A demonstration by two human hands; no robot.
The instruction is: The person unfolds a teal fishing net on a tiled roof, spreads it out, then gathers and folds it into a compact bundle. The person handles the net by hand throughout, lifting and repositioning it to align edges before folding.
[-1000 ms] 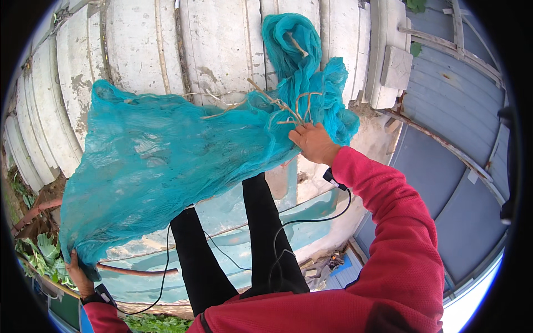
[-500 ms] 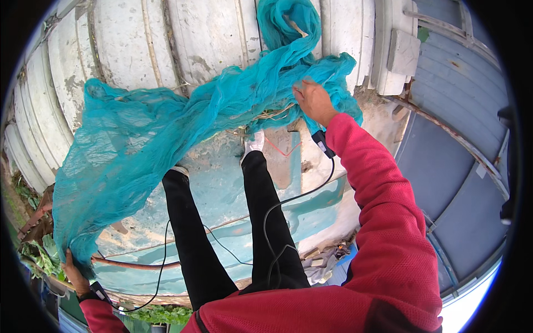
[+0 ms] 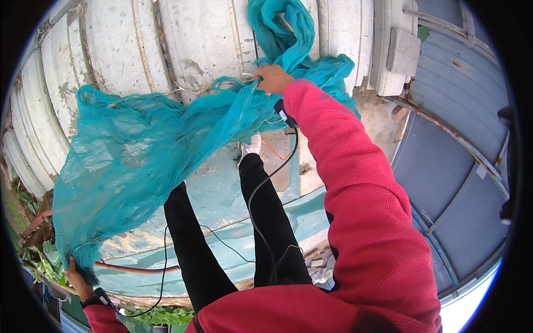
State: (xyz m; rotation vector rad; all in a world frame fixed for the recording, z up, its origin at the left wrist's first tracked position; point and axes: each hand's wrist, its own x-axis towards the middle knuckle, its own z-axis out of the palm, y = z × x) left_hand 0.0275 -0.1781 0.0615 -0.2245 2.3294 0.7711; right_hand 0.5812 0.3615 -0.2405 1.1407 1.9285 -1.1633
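Note:
A long piece of teal netting [image 3: 139, 150] stretches across the view, spread wide at the left and bunched at the upper right, where one end lies in a loose loop over pale ribbed panels. At the lower left, my left hand [image 3: 79, 281] is closed around the net's near corner. My right hand [image 3: 273, 79] pinches a fold of the same net near the top middle, its fingers pressed together. Each wrist carries a small black device with a cable.
Whitish ribbed panels [image 3: 205, 44] line the far side. Beneath my black-trousered legs is a worn bluish-grey surface [image 3: 216, 166]. Grey-blue metal sheeting [image 3: 444, 150] with rusty bars stands at the right. Green leafy plants [image 3: 47, 261] grow at the lower left. Black cables [image 3: 252, 205] hang across my legs.
My right hand has moved left and slightly up along the net and now grips a fold there. The netting near it has been lifted. My left hand stays at the corner, slightly shifted.

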